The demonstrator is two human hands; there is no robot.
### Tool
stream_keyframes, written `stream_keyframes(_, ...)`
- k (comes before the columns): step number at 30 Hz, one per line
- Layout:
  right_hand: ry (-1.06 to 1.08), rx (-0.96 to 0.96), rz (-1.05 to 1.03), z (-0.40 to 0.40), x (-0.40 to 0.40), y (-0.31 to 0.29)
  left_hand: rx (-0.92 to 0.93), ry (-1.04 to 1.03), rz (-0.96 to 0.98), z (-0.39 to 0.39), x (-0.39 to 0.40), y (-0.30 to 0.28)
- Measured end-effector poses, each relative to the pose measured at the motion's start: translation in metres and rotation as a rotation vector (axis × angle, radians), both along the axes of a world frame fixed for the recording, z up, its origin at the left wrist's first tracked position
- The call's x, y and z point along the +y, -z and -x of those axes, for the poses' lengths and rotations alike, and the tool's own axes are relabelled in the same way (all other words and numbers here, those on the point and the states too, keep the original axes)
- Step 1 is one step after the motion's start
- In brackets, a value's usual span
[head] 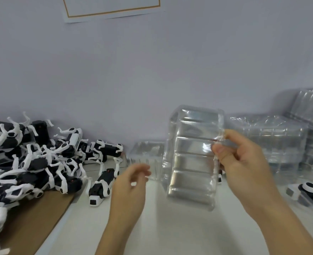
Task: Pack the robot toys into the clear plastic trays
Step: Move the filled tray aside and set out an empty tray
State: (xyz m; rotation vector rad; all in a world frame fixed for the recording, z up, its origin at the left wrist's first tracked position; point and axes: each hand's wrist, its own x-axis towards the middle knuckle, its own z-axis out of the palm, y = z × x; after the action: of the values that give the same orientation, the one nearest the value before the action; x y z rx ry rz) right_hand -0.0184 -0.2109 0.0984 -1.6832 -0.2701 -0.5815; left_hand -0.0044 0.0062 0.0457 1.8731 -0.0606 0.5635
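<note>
My right hand point(242, 161) pinches the right edge of a clear plastic tray point(190, 155) and holds it upright above the white table, its ribbed compartments facing me. To the left of the tray hovers my left hand point(131, 186), blurred, fingers loosely curled and holding nothing. A pile of black-and-white robot toys point(32, 159) lies at the left. One robot toy point(101, 186) lies apart near my left hand. Another robot toy point(312, 194) lies at the right edge.
Stacks of clear trays point(281, 142) stand against the wall at the right. A flat clear tray point(146, 155) lies behind my left hand. Brown cardboard point(34, 223) lies under the toy pile at lower left. A grey wall rises behind the table.
</note>
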Motion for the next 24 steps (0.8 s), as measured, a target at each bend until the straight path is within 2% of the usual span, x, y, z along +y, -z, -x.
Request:
stream_keyframes(3,-0.028,0.027,0.016,-0.005,0.012,0.008,-0.111,0.062,0.193,0.008,-0.005,-0.025)
stream_keyframes(5,-0.047,0.034,0.03,-0.006,0.022,0.013,-0.071,0.177,0.263,0.013,-0.013,-0.038)
stream_keyframes(10,-0.17,0.191,-0.032,-0.006,0.044,0.023,0.118,0.257,0.17,0.017,-0.032,-0.036)
stream_keyframes(15,-0.263,0.376,-0.2,-0.005,0.046,0.022,0.175,0.253,0.203,0.016,-0.021,-0.032)
stream_keyframes(24,-0.133,0.357,-0.165,-0.005,0.042,0.018,0.159,0.193,0.248,0.012,-0.018,-0.026)
